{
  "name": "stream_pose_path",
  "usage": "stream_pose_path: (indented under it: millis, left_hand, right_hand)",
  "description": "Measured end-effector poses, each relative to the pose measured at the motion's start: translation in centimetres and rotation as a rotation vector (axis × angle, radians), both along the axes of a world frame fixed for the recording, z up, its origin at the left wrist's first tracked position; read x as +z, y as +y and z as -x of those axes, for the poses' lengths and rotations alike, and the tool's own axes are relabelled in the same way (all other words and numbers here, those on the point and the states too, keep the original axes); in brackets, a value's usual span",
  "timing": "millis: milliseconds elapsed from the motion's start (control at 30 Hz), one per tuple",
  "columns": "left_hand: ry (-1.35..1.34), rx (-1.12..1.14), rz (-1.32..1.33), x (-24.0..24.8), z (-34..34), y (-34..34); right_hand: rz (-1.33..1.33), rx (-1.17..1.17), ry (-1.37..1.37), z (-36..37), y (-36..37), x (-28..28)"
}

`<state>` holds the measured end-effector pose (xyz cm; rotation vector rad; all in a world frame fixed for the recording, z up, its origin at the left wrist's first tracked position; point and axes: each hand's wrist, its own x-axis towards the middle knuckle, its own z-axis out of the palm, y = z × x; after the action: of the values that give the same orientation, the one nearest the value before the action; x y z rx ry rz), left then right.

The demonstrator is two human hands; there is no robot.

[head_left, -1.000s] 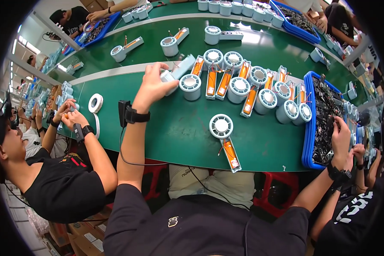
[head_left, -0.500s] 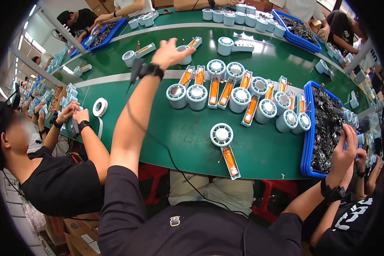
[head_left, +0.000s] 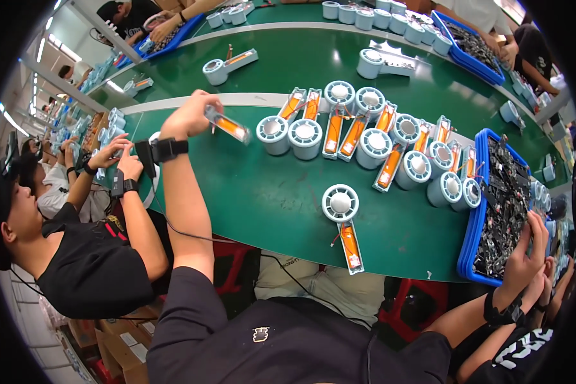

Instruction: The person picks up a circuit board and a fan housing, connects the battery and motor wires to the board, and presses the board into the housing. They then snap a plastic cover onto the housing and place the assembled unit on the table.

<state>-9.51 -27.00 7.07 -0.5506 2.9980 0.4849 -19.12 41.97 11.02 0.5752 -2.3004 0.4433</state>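
Observation:
My left hand (head_left: 189, 116) is closed around the head of a light-blue handheld fan body, whose open handle (head_left: 230, 127) shows an orange battery and sticks out to the right above the table. The fan's round head is mostly hidden by my fingers. Directly in front of me lies another fan body (head_left: 340, 202), its round head away from me and its handle with an orange battery toward me. My right hand (head_left: 525, 253) is at the near right of a blue crate (head_left: 470, 240) of small black parts, fingers stretched out, nothing visible in them.
Several fan bodies (head_left: 374, 147) stand grouped at mid-table. Across a pale strip, on the far green surface, are a fan body (head_left: 216, 72) and another (head_left: 370, 64). A co-worker (head_left: 96, 256) works close on my left; another person's arm is beside my right hand. A black cable (head_left: 179, 230) hangs from my left wrist.
My left hand has come back from the far green surface, moving left and nearer, and now carries a fan body from there. My right hand has shifted slightly nearer, beside the crate.

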Motion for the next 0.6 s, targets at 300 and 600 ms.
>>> stream_pose_path:
  millis: [300,600]
  left_hand:
    - [0.33,-0.446,-0.336,0.1,6.1,6.1]
    - [0.297,0.062,0.251,-4.4,10.9,-4.5]
  right_hand:
    - [0.281,0.488,-0.019,-4.4,-7.0,-1.8]
    - [1.137,0.694,-0.545,-11.4,-15.4,-12.6]
